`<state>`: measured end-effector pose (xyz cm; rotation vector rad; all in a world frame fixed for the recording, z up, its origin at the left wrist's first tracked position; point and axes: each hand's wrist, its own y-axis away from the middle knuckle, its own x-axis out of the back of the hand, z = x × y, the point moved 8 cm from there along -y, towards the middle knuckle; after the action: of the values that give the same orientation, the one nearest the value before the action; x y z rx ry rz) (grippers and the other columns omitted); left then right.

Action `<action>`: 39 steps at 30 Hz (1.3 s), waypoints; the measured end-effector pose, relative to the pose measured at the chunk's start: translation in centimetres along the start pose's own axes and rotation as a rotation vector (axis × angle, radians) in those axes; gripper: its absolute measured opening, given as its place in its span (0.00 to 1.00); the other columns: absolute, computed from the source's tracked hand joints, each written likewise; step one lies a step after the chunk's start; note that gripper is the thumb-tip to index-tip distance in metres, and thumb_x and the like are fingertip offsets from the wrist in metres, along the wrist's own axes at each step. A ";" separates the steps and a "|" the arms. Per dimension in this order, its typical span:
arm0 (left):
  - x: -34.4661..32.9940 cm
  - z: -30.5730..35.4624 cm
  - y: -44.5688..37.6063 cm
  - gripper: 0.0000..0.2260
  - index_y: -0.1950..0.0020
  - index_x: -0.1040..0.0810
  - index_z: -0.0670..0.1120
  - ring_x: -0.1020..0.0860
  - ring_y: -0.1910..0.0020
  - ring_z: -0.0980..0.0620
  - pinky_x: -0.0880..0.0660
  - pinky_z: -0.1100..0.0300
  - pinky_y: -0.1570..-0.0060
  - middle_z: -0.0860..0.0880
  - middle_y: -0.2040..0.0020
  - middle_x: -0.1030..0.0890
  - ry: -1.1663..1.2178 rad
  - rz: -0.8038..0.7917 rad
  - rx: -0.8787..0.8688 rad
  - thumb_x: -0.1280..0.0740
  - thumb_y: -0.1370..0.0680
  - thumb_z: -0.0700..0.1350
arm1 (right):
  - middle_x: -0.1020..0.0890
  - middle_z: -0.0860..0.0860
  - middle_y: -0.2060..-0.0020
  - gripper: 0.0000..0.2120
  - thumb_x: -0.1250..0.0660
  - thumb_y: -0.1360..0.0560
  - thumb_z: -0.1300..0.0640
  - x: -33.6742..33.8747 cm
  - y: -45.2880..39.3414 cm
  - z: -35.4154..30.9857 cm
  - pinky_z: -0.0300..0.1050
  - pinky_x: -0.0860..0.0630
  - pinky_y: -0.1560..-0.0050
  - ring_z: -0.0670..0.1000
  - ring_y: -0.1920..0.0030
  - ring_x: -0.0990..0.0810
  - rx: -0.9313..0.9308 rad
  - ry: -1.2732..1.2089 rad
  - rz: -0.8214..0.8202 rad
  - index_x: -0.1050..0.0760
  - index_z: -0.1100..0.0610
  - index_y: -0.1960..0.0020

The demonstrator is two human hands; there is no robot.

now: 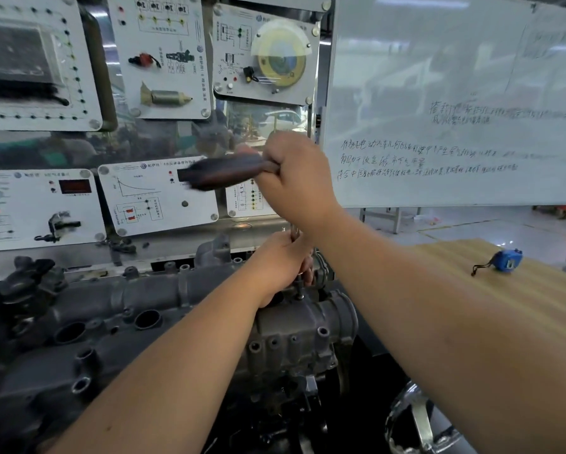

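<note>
Workshop, engine [307, 326], blurred handle [222, 173] (shaft [294, 231] mostly hidden)

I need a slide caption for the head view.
Right hand grips a dark-handled wrench while the left hand steadies its shaft on the grey engine.

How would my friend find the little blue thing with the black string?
Look right of the grey engine, below the big whiteboard, to the pale wooden table. Near its far edge lies a small blue tape measure with a black wrist cord. Nothing else in sight is bright blue.
</note>
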<state>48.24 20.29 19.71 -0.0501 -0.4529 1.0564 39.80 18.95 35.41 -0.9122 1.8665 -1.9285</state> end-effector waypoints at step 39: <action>-0.6 0.8 0.1 0.11 0.56 0.29 0.45 0.29 0.75 0.54 0.28 0.54 0.62 0.52 0.74 0.30 0.357 -0.050 0.032 0.40 0.14 0.45 | 0.18 0.51 0.63 0.14 0.39 0.19 0.56 1.4 1.5 2.8 0.43 0.27 0.55 0.48 0.57 0.24 -0.135 -0.237 0.045 0.19 0.63 0.53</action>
<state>47.60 19.71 20.25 -0.1951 -0.1131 0.9798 40.20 15.71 34.14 -1.0783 1.8755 -1.6057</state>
